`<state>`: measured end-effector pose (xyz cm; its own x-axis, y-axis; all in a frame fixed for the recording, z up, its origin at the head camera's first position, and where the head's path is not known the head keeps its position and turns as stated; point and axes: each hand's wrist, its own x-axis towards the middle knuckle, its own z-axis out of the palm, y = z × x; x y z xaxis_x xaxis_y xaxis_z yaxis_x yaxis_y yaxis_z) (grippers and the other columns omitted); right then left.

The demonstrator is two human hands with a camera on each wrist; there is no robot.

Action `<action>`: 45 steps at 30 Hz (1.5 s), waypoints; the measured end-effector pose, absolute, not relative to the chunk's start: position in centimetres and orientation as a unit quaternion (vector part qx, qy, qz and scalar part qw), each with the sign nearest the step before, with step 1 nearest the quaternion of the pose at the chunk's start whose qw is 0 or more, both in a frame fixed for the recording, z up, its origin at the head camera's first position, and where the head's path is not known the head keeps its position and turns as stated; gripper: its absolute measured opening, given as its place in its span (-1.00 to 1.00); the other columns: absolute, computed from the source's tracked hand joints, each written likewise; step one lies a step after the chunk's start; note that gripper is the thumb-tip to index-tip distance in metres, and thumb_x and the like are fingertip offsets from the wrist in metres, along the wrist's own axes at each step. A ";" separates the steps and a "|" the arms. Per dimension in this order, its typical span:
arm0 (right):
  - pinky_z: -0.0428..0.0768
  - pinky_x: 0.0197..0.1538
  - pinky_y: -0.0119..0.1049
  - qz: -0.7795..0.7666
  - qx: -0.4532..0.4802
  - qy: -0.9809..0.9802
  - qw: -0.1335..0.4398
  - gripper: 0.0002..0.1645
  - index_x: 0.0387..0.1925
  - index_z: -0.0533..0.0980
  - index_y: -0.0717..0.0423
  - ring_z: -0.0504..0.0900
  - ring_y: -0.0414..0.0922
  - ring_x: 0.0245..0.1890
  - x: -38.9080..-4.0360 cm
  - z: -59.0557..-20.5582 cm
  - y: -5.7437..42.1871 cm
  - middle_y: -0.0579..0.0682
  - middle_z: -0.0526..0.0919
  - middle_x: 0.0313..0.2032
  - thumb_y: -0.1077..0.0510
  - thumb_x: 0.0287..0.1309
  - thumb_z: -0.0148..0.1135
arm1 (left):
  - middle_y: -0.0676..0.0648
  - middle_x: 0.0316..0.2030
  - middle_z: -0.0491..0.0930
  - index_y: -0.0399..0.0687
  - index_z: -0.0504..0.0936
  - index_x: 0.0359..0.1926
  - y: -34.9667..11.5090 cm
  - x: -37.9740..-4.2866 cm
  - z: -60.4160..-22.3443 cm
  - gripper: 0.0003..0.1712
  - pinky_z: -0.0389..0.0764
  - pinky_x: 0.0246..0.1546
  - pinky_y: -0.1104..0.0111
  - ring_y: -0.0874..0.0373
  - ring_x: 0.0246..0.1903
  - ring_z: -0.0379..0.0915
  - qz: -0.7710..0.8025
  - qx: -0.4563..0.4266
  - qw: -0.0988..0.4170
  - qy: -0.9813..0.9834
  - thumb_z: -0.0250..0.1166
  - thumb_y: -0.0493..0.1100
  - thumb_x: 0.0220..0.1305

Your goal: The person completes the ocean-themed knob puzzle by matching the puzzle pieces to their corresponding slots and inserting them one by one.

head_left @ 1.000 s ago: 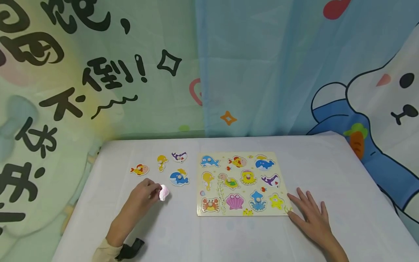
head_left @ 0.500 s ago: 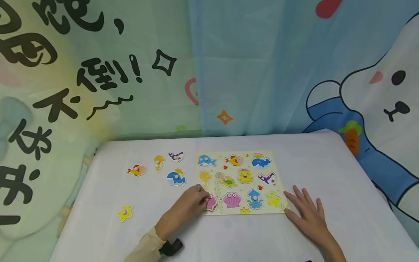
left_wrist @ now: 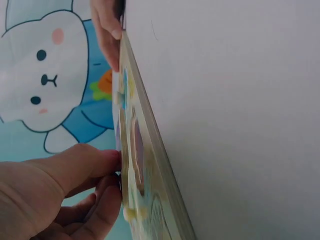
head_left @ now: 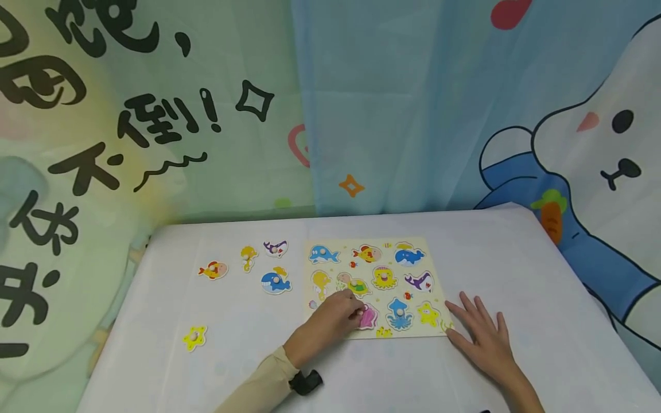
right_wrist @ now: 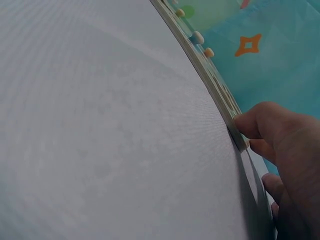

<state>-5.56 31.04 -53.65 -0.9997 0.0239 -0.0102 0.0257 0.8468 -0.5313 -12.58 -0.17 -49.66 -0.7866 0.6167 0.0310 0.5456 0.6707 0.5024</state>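
A yellow puzzle board [head_left: 345, 243] printed with sea animals lies on the white table. My left hand [head_left: 333, 318] pinches a pink shell piece [head_left: 369, 316] between thumb and fingers, over the shell picture in the board's bottom row. Seen edge-on in the left wrist view, the shell piece [left_wrist: 124, 165] stands close over the board face. A knobbed crab piece lies hidden behind the left hand. My right hand [head_left: 485, 338] rests at the board's lower right corner, fingers spread, with thumb and fingertip touching the board edge [right_wrist: 220, 102] in the right wrist view.
Left of the board lie loose pieces: a red-yellow fish [head_left: 214, 270], a seahorse [head_left: 248, 258], a purple whale [head_left: 276, 248], a blue whale [head_left: 276, 281] and a yellow starfish [head_left: 194, 338]. A printed curtain [head_left: 382, 115] hangs behind the table.
My left hand has carried the shell piece rightward from the loose pieces, past the crab spot, to the board's shell picture. The right hand stays at the board's corner. The view has shifted slightly.
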 end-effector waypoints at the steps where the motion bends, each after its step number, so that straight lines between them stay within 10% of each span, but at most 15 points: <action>1: -0.56 0.35 0.38 -0.276 0.013 0.961 0.001 -0.33 0.27 0.39 0.05 -0.23 0.25 0.52 -5.6 -53.7 31.0 0.33 0.12 0.44 -0.15 0.19 0.17 | 0.04 -0.39 0.54 -0.12 0.74 -0.16 0.0 -12.6 -49.7 -0.82 0.35 -0.37 0.62 0.31 -0.41 0.27 0.246 0.321 0.067 0.912 0.33 -0.20 0.23; 45: -0.57 0.36 0.36 -0.272 0.008 0.962 -0.015 -0.34 0.26 0.40 0.06 -0.22 0.24 0.52 -5.6 -54.0 31.0 0.32 0.14 0.43 -0.12 0.17 0.20 | 0.08 -0.12 0.57 0.07 0.73 -0.14 2.3 -11.3 -47.5 -0.80 0.50 -0.15 0.62 0.27 -0.15 0.45 0.210 0.383 -0.084 0.896 0.37 -0.09 0.19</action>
<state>-5.62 30.96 -53.96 -0.9994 0.0240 0.0242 0.0078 0.8518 -0.5237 -11.31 2.33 -47.46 -0.6925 0.6505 0.3120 0.7214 0.6186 0.3113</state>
